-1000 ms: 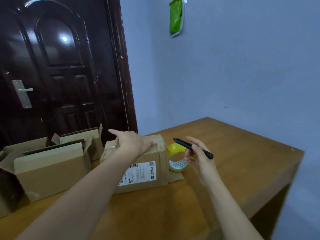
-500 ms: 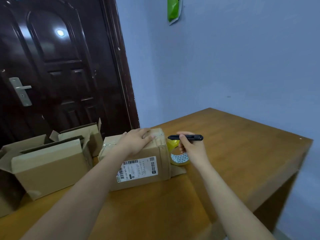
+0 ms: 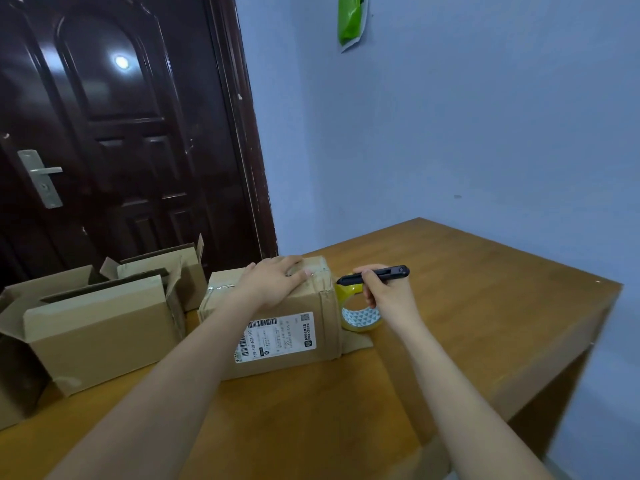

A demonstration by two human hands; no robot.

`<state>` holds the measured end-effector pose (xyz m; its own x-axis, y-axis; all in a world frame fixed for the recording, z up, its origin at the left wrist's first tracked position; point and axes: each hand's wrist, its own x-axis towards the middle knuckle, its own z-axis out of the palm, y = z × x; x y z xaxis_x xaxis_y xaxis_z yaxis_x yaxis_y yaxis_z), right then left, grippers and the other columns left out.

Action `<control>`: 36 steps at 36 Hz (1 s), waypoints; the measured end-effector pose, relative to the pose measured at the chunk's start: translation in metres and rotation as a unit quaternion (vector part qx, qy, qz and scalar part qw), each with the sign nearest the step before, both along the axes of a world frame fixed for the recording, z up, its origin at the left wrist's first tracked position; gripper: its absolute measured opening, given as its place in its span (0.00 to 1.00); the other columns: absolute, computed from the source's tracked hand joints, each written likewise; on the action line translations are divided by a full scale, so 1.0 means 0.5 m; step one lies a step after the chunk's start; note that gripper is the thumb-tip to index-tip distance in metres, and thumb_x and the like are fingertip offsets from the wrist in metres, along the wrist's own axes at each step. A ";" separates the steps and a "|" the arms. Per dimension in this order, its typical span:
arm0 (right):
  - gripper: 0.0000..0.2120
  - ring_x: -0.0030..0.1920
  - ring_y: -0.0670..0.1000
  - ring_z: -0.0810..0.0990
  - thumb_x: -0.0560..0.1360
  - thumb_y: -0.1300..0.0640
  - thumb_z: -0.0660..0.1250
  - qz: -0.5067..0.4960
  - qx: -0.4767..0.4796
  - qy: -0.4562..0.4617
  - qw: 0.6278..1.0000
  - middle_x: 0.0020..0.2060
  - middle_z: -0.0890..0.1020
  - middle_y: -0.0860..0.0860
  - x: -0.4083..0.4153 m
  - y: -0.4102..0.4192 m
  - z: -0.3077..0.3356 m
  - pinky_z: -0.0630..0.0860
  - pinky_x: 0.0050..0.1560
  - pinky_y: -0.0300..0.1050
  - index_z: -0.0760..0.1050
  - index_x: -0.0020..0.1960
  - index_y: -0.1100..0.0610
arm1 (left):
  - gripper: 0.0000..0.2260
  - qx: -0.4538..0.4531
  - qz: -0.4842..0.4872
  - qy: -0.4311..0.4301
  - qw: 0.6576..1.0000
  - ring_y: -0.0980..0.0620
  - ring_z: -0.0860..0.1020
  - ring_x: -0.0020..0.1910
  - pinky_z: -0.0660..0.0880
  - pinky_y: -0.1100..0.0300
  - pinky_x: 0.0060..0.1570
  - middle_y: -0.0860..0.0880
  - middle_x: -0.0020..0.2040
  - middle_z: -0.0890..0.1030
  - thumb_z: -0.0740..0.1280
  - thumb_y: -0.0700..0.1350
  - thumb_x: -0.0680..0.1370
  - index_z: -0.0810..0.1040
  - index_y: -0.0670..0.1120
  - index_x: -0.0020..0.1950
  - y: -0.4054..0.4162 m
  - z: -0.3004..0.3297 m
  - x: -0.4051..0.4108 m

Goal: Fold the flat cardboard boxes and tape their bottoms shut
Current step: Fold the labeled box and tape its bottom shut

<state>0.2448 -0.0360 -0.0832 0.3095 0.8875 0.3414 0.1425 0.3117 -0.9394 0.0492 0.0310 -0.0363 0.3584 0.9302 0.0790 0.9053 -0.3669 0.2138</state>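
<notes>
Low in the middle of the frame, the labelled box (image 3: 277,323) sits on the wooden table (image 3: 485,306). It is brown cardboard with sharp corners and a white sticker on its near side. Shiny, crinkly tape runs over its top, so this box looks folded and nearly taped shut.

The left hand (image 3: 273,280) lies flat on top of the box with straight fingers, pressing it down. The right hand (image 3: 384,294) is just to the right of the box, with its fingers curled around a thin black cutter (image 3: 374,274) pointing at the box's top right corner. I think the tape is about to be cut from the roll.

The tape roll (image 3: 358,311) stands right beside the box. It is round, yellow and see-through.

At the left of the frame sit two open boxes (image 3: 100,327), their flaps sticking up. They are folded, but I cannot see their bottoms.

Behind them stands a dark, glossy door (image 3: 121,133). A green bag (image 3: 351,19) hangs on the smooth blue wall at the top.
</notes>
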 end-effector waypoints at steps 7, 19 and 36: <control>0.14 0.19 0.45 0.63 0.78 0.67 0.57 -0.004 0.015 0.045 0.999 0.18 0.67 0.48 0.016 -0.026 -0.004 0.61 0.23 0.37 0.77 0.37 0.66 | 0.25 0.001 -0.001 -0.008 1.000 0.50 0.60 0.74 0.51 0.47 0.72 0.51 0.75 0.64 0.50 0.62 0.80 0.59 0.56 0.75 0.003 -0.002 -0.002; 0.10 0.41 0.56 0.78 0.77 0.52 0.61 0.145 0.039 -0.664 0.733 0.40 0.77 0.53 -0.150 -0.104 -0.052 0.73 0.36 0.46 0.75 0.49 0.58 | 0.25 -0.004 -0.004 -0.011 1.000 0.48 0.61 0.73 0.53 0.48 0.71 0.49 0.75 0.64 0.50 0.62 0.80 0.60 0.55 0.75 -0.005 0.006 -0.001; 0.11 0.32 0.41 0.65 0.74 0.54 0.60 -0.106 0.223 -0.353 0.902 0.30 0.73 0.47 -0.118 -0.063 -0.050 0.61 0.31 0.33 0.70 0.34 0.55 | 0.25 -0.003 -0.006 -0.021 1.000 0.49 0.61 0.74 0.52 0.48 0.71 0.50 0.75 0.64 0.51 0.63 0.79 0.61 0.56 0.75 0.010 0.001 -0.004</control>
<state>0.1860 -0.0675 -0.1084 0.0217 0.5592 0.8288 0.7576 0.5317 -0.3786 0.0471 0.0358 -0.0359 0.3650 0.9267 0.0898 0.8912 -0.3757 0.2543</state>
